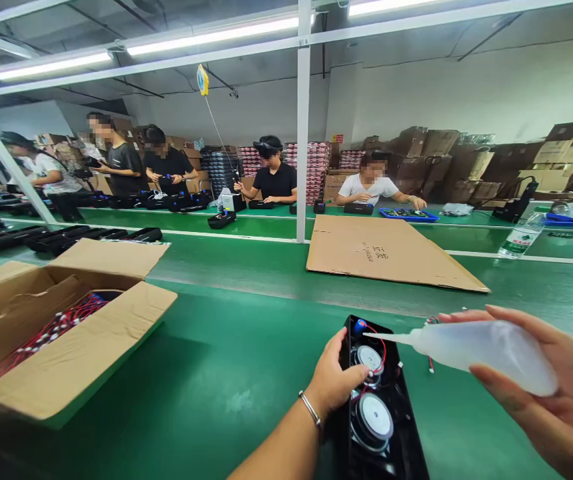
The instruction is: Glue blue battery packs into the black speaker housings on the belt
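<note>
A black speaker housing (406, 413) lies open on the green bench, with two round speaker drivers (375, 415) inside. My left hand (336, 377) grips its left wall, thumb reaching over the rim near the upper driver. In my right hand (541, 393) is a translucent squeeze bottle (486, 350), held sideways between fingers and thumb. Its thin nozzle points left into the housing's far end, close to a blue cylindrical part (360, 327); whether they touch I cannot tell. Red and black wires (382, 343) run from that end past the drivers.
An open cardboard box (101, 333) with red wires stands at left. A flat cardboard sheet (386, 250) lies beyond the housing, a water bottle (521, 233) at the far right. A white post (303, 133) rises midway. Several people work across the bench, near black housings (51, 237).
</note>
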Motion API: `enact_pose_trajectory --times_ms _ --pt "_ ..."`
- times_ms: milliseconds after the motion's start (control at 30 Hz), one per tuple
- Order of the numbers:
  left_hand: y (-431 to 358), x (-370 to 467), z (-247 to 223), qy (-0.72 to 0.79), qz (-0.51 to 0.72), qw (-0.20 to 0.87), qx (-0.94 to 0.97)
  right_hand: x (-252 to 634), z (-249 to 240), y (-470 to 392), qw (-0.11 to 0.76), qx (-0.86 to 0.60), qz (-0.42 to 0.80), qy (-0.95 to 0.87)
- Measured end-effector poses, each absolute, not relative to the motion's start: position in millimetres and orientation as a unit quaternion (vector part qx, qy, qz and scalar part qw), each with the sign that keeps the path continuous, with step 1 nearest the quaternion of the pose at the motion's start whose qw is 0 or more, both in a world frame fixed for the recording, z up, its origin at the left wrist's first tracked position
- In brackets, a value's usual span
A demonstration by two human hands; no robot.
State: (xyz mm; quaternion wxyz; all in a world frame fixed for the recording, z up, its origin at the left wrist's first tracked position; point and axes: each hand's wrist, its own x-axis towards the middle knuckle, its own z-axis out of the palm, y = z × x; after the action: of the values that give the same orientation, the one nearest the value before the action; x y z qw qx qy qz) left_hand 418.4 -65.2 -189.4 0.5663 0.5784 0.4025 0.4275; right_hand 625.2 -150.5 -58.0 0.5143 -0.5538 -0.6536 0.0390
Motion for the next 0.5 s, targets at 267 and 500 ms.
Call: enact_pose_trajectory --times_ms 267,500 --pt "-67 420 -183 0.413 0.413 0.547 0.600 605 -37 -128 0.412 -0.504 -0.016 -0.759" --pt "-64 421 -187 0.427 0.401 0.534 0.610 588 -33 -105 0.374 -0.470 -0.073 -0.796"
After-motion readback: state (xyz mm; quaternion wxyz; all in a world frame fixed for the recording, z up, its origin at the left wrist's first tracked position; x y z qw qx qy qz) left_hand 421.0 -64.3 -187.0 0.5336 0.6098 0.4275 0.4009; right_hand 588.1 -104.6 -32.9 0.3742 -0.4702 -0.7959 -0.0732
